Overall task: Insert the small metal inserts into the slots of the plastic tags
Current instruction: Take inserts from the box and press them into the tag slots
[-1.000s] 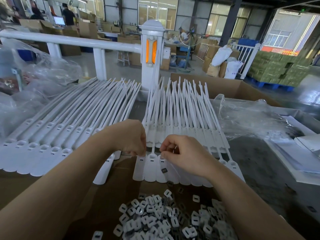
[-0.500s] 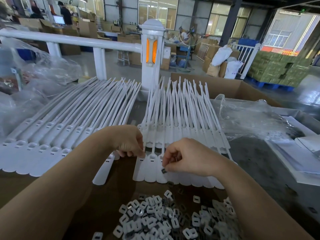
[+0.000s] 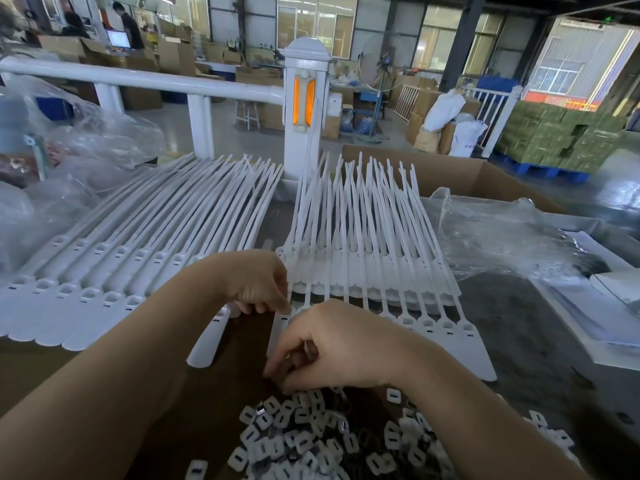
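At the near centre of the worktop (image 3: 519,341), right hand (image 3: 343,348) now down at the far edge of the heap of metal inserts (image 3: 311,441), fingers curled and reaching into it; half a second ago was up at the heads of the plastic tags (image 3: 408,320), apparently seating a piece. Whether an insert is already pinched: cannot tell, fingertips hidden beneath the hand. Left hand (image 3: 258,285) unchanged in place, fingers bent and pinching the head of the leftmost tag in the right-hand fan, steadying it against the brown cardboard. Judged: previous insertion complete, cycle restarted with pickup of the next insert. Right-hand fan of tags lying with heads near, tails pointing far toward the white post (image 3: 304,109); slots on the heads to the right of the hands appear dark, fill state unclear. Second fan of tags (image 3: 104,285) at left, heads near, untouched by either hand. Clear plastic bag (image 3: 502,237) lying to the right, beside the tags. Next move likely calls for singling one insert from the heap and orienting it to the held tag's slot.
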`<state>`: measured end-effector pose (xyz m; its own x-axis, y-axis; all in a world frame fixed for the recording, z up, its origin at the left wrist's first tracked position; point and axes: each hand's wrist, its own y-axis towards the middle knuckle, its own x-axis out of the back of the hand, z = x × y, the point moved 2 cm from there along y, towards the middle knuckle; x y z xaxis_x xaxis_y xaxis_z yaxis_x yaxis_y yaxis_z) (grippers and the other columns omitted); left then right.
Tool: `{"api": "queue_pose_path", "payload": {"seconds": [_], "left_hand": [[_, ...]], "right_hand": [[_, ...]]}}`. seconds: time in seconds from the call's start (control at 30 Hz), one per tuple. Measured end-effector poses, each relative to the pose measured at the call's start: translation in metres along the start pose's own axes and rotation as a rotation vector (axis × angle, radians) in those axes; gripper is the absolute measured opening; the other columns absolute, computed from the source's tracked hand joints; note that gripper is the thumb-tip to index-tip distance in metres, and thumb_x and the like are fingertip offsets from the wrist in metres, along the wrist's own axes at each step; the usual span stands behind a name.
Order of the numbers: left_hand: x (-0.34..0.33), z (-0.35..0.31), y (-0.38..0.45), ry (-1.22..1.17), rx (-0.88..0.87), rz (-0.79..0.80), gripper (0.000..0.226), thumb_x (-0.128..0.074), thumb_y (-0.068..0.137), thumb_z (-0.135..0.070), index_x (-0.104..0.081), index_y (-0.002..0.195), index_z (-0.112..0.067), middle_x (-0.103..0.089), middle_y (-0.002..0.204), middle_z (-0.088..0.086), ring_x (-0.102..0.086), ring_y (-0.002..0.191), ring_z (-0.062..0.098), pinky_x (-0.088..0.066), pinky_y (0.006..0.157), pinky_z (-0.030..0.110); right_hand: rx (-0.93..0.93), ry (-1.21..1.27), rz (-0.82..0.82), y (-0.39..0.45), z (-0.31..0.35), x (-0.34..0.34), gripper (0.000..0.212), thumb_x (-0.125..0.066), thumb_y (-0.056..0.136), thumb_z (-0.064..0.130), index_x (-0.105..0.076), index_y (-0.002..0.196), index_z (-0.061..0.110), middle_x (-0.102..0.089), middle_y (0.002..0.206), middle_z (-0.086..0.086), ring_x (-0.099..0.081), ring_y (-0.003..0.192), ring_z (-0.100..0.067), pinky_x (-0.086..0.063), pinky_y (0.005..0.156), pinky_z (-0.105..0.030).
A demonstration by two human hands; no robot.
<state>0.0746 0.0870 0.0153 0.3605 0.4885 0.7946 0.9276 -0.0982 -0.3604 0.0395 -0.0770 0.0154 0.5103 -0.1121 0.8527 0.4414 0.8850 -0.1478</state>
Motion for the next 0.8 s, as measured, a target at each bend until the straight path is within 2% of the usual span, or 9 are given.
{"api": "queue_pose_path", "payload": {"seconds": [0.1, 0.23, 0.3, 0.4, 0.5, 0.63, 0.7, 0.8], "left_hand": [[0.0, 0.0, 0.0, 0.002, -0.003, 0.0, 0.012, -0.072, 0.088, -0.026, -0.063, 0.087, -0.017, -0.067, 0.081, 0.003, -0.064, 0.072, 0.012, -0.049, 0.054, 0.017], [0.0, -0.001, -0.002, 0.012, -0.013, -0.003, 0.013, -0.072, 0.088, -0.027, -0.064, 0.085, -0.018, -0.065, 0.072, -0.003, -0.061, 0.062, 0.006, -0.046, 0.05, 0.014], [0.001, -0.001, -0.004, 0.033, -0.024, -0.012, 0.014, -0.071, 0.089, -0.027, -0.067, 0.088, -0.014, -0.065, 0.069, -0.003, -0.06, 0.058, 0.006, -0.045, 0.05, 0.014], [0.007, -0.004, -0.007, 0.004, -0.062, -0.064, 0.011, -0.068, 0.09, -0.022, -0.069, 0.088, -0.012, -0.069, 0.069, 0.002, -0.059, 0.054, 0.008, -0.047, 0.053, 0.017], [0.014, -0.012, -0.013, -0.127, -0.138, -0.065, 0.01, -0.065, 0.093, -0.022, -0.07, 0.086, -0.016, -0.071, 0.07, -0.002, -0.062, 0.057, 0.005, -0.049, 0.055, 0.018], [0.011, -0.023, -0.021, -0.315, -0.216, 0.111, 0.015, -0.059, 0.097, -0.023, -0.072, 0.092, -0.02, -0.074, 0.082, -0.003, -0.065, 0.068, 0.005, -0.051, 0.06, 0.018], [0.009, -0.025, -0.021, -0.384, -0.225, 0.138, 0.016, -0.057, 0.098, -0.02, -0.072, 0.094, -0.017, -0.075, 0.083, -0.002, -0.065, 0.069, 0.006, -0.052, 0.062, 0.018], [0.009, -0.024, -0.021, -0.48, -0.228, 0.139, 0.013, -0.06, 0.096, -0.018, -0.072, 0.091, -0.014, -0.073, 0.08, 0.0, -0.065, 0.068, 0.007, -0.052, 0.061, 0.018]], "right_hand": [[-0.002, -0.033, 0.017, 0.0, 0.002, -0.001, 0.02, -0.074, 0.087, 0.03, -0.075, 0.107, 0.035, -0.065, 0.099, 0.02, -0.057, 0.086, 0.006, -0.049, 0.079, -0.019], [-0.005, -0.031, 0.034, 0.0, 0.002, -0.002, 0.013, -0.074, 0.087, 0.028, -0.074, 0.099, 0.032, -0.058, 0.085, 0.027, -0.054, 0.08, 0.012, -0.041, 0.069, -0.01], [-0.011, 0.042, 0.013, -0.001, 0.0, 0.0, 0.009, -0.073, 0.087, 0.026, -0.071, 0.093, 0.033, -0.059, 0.081, 0.027, -0.055, 0.08, 0.014, -0.042, 0.07, -0.009], [-0.026, 0.167, -0.153, -0.006, -0.008, 0.011, 0.012, -0.073, 0.086, 0.02, -0.068, 0.087, 0.031, -0.067, 0.082, 0.019, -0.064, 0.08, 0.005, -0.055, 0.075, -0.021], [-0.059, 0.296, -0.373, -0.011, -0.022, 0.022, 0.012, -0.074, 0.086, 0.012, -0.07, 0.086, 0.023, -0.073, 0.082, 0.006, -0.069, 0.076, -0.006, -0.06, 0.076, -0.028], [-0.056, 0.339, -0.597, -0.015, -0.034, 0.029, 0.013, -0.076, 0.085, 0.008, -0.071, 0.084, 0.02, -0.073, 0.08, 0.005, -0.068, 0.069, -0.007, -0.055, 0.063, -0.022], [-0.047, 0.346, -0.657, -0.016, -0.035, 0.029, 0.014, -0.078, 0.084, 0.009, -0.071, 0.081, 0.021, -0.071, 0.074, 0.008, -0.064, 0.062, -0.004, -0.049, 0.055, -0.017], [-0.043, 0.32, -0.71, -0.016, -0.036, 0.03, 0.015, -0.079, 0.083, 0.012, -0.072, 0.08, 0.025, -0.068, 0.07, 0.014, -0.058, 0.057, -0.003, -0.047, 0.054, -0.016]]}}
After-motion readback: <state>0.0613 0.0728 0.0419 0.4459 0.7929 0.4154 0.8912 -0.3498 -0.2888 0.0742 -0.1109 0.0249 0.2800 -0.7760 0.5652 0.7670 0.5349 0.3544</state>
